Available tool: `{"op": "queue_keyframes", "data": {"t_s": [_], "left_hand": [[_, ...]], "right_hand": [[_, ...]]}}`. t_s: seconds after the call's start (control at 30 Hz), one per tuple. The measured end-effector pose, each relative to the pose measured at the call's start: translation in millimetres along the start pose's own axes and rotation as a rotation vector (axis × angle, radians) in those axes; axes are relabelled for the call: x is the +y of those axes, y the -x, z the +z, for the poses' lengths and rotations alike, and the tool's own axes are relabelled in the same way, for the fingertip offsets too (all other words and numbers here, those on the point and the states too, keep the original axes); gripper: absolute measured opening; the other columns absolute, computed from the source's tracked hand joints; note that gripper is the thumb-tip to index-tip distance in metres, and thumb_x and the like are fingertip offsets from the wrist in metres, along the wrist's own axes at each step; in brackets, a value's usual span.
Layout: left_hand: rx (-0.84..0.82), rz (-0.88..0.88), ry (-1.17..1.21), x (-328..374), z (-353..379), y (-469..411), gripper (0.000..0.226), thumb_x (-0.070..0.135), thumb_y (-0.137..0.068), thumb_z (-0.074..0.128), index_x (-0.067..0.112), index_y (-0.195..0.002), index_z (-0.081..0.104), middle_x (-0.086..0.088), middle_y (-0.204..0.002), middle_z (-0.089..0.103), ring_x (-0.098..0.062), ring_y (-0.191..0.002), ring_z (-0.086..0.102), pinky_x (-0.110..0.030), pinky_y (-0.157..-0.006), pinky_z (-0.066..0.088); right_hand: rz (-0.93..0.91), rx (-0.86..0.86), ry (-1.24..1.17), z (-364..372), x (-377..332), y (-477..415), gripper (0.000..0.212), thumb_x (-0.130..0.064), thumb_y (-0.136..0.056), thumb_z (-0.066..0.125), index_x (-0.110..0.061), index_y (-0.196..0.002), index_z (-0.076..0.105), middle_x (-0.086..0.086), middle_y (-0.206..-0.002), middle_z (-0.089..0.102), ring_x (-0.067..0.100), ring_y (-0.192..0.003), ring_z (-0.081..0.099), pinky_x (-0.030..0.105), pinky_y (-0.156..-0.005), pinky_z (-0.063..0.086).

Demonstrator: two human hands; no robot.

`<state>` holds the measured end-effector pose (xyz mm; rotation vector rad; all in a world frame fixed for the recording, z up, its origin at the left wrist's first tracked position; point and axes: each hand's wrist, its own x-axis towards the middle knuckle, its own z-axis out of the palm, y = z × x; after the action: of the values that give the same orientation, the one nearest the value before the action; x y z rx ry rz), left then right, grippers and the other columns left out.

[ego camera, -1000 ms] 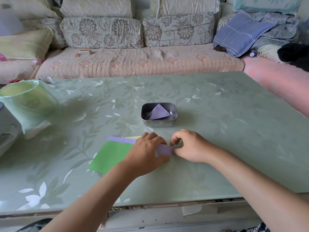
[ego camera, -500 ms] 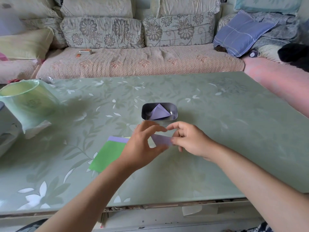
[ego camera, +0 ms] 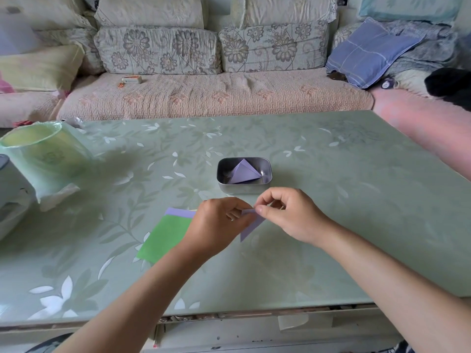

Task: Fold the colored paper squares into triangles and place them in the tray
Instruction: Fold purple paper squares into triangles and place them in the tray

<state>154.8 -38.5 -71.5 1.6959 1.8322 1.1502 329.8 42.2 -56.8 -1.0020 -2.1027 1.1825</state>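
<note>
Purple paper [ego camera: 251,225], folded to a point, is up in the air between the two hands. It is just in front of the tray [ego camera: 221,178] and a little above the table [ego camera: 344,200]. The right hand [ego camera: 289,215] pinches its top corner with thumb and first finger. The left hand [ego camera: 219,225] has its fingers curled on the other side and seems to pinch it too, though its fingertips are partly hidden. One purple triangle [ego camera: 243,171] already lies in the tray. A green square [ego camera: 165,235] lies flat on the table by the left wrist, with a purple sheet [ego camera: 179,212] peeking out from under it. Paper like this is very light and thin. It bends easily, can crumple or tear if squeezed hard, and may flutter when dropped. I think it is best held softly by the corners or edges.
</note>
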Motion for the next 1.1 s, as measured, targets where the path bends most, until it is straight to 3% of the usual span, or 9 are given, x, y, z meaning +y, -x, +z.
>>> {"op": "queue_keyframes", "data": {"t_s": [0.1,0.23,0.3,0.37,0.5,0.67,0.83,0.93,1.1], "left_hand": [[-0.029,-0.118,0.164,5,-1,-1,0.005,0.026,-0.085,0.077,0.023,-0.083,0.074,0.01,-0.075,0.075,-0.007,-0.069,0.069,-0.023,-0.065,0.052],[-0.044,-0.16,0.214,6,-5,-1,0.01,0.025,-0.088,0.073,0.02,-0.079,0.074,0.006,-0.078,0.076,-0.027,-0.08,0.071,-0.046,-0.078,0.057],[-0.048,-0.157,0.224,7,-6,-1,0.01,0.02,-0.088,0.072,0.019,-0.078,0.074,0.005,-0.078,0.076,-0.022,-0.079,0.072,-0.042,-0.078,0.058],[-0.053,-0.152,0.235,9,-4,0,0.011,0.015,-0.088,0.072,0.016,-0.077,0.073,0.003,-0.077,0.075,-0.012,-0.072,0.07,-0.028,-0.069,0.054],[-0.038,-0.138,0.238,13,-2,2,0.012,0.01,-0.088,0.07,0.011,-0.076,0.072,0.004,-0.07,0.072,0.0,-0.055,0.057,-0.009,-0.053,0.038],[-0.028,-0.121,0.226,11,-1,0,0.012,0.012,-0.087,0.07,0.014,-0.076,0.072,0.004,-0.074,0.073,-0.006,-0.065,0.063,-0.016,-0.062,0.044],[0.032,-0.149,0.216,6,-10,-5,0.015,0.011,-0.087,0.069,0.018,-0.074,0.071,0.007,-0.073,0.072,-0.008,-0.069,0.064,-0.027,-0.072,0.051],[0.058,-0.147,0.199,6,-14,-6,0.015,0.01,-0.087,0.068,0.017,-0.074,0.071,0.006,-0.073,0.072,-0.008,-0.07,0.064,-0.023,-0.071,0.051],[0.082,-0.127,0.127,7,-14,-4,0.015,0.01,-0.086,0.068,0.018,-0.073,0.071,0.01,-0.072,0.071,-0.003,-0.068,0.063,-0.013,-0.065,0.045]], "right_hand": [[-0.007,-0.006,0.038,-2,-3,0,0.018,-0.015,-0.094,0.064,-0.023,-0.078,0.067,-0.024,-0.056,0.055,0.0,-0.051,0.044,0.012,-0.052,0.035],[0.001,0.01,0.063,-1,-3,1,0.017,-0.015,-0.094,0.063,-0.021,-0.078,0.065,-0.022,-0.057,0.055,0.0,-0.051,0.045,0.011,-0.053,0.036],[-0.005,0.025,0.081,2,-4,2,0.016,-0.017,-0.091,0.063,-0.022,-0.076,0.065,-0.017,-0.061,0.058,0.0,-0.052,0.046,0.013,-0.054,0.038],[-0.025,0.032,0.095,6,-4,4,0.015,-0.019,-0.089,0.065,-0.023,-0.075,0.065,-0.008,-0.067,0.063,0.002,-0.054,0.048,0.017,-0.055,0.042],[-0.081,0.062,0.136,8,-4,5,0.014,-0.02,-0.084,0.067,-0.024,-0.071,0.064,0.0,-0.071,0.066,0.021,-0.067,0.058,0.031,-0.061,0.048],[-0.092,0.07,0.196,4,-2,4,0.013,-0.02,-0.077,0.067,-0.026,-0.068,0.061,-0.005,-0.068,0.064,0.019,-0.065,0.057,0.031,-0.06,0.048],[-0.066,0.1,0.226,-4,3,0,0.015,-0.016,-0.078,0.068,-0.024,-0.068,0.061,-0.018,-0.06,0.058,0.005,-0.054,0.048,0.024,-0.057,0.044],[-0.06,0.107,0.243,-8,3,-1,0.017,-0.014,-0.079,0.068,-0.024,-0.068,0.06,-0.022,-0.059,0.057,0.005,-0.054,0.048,0.017,-0.055,0.041],[-0.013,0.113,0.287,-9,3,-2,0.016,-0.019,-0.079,0.067,-0.025,-0.067,0.059,-0.026,-0.059,0.057,0.005,-0.052,0.049,0.02,-0.055,0.041]]}}
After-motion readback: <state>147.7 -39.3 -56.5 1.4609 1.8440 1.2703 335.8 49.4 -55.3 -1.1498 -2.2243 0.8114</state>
